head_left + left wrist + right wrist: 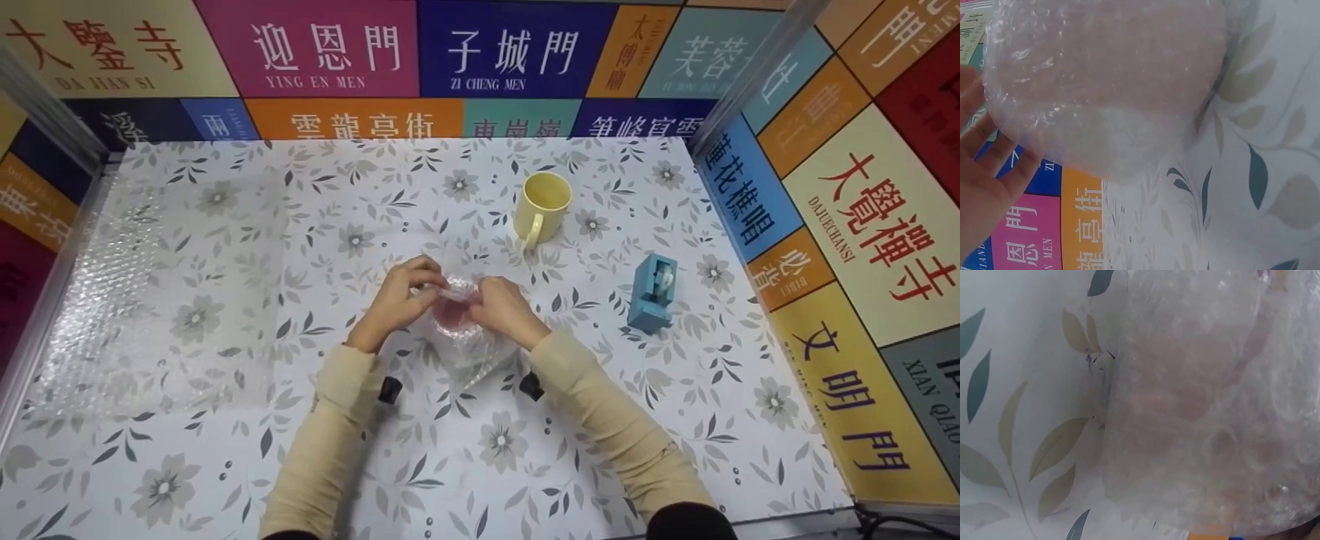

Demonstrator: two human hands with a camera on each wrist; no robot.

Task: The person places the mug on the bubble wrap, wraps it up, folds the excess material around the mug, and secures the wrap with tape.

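A pink, round object [450, 318] stands in a wrapping of clear bubble wrap [474, 352] at the middle of the table; its exact kind is hidden by the plastic. My left hand [403, 294] pinches the upper edge of the wrap from the left. On the other side, my right hand [507, 309] grips the same edge with curled fingers. In the left wrist view, several fingers of that hand [994, 169] lie against the bubble wrap [1112, 62]. The right wrist view is filled mostly by the wrap [1202, 416], with pink showing through.
A yellow mug [541, 206] stands farther back, right of centre. A blue tape dispenser [651, 294] is to the right. On the left, a flat sheet of bubble wrap [150, 300] covers the flower-patterned table [502, 442]. Lettered panels [330, 52] enclose the back and sides.
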